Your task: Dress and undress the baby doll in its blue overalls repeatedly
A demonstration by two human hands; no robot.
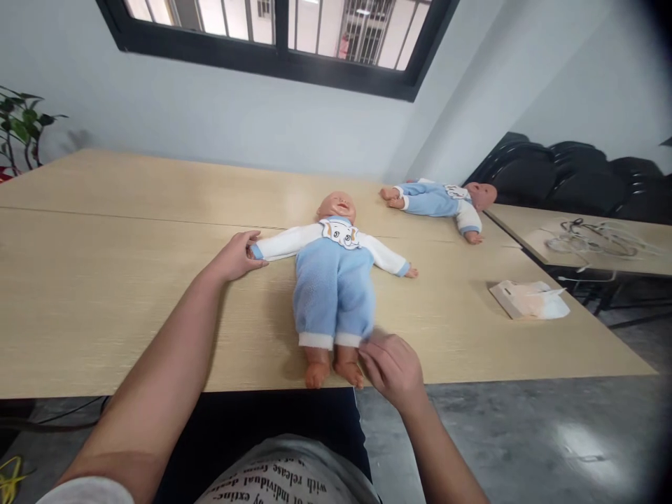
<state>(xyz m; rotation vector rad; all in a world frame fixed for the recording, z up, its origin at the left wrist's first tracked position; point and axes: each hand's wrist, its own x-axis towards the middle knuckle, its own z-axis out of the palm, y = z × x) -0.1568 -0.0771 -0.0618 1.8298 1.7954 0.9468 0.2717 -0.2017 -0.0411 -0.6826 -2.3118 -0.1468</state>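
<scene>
A baby doll (336,287) lies on its back on the table, head away from me and feet at the near edge. It wears a white top with an animal face on the chest and fluffy light-blue trousers with white cuffs. Its arms are spread wide. My left hand (236,257) is closed around the doll's hand at the blue sleeve cuff on the left. At the trouser cuff (347,340) on the right, my right hand (393,365) has its fingers bent together, pinching the edge; the fingertips are slightly blurred.
A second, similarly dressed doll (433,199) lies at the back right of the wooden table (131,294). Nearer the right edge is an opened white tissue pack (530,299). White cables (593,238) lie tangled on another table, with black chairs (577,175) behind. A plant (24,126) stands far left.
</scene>
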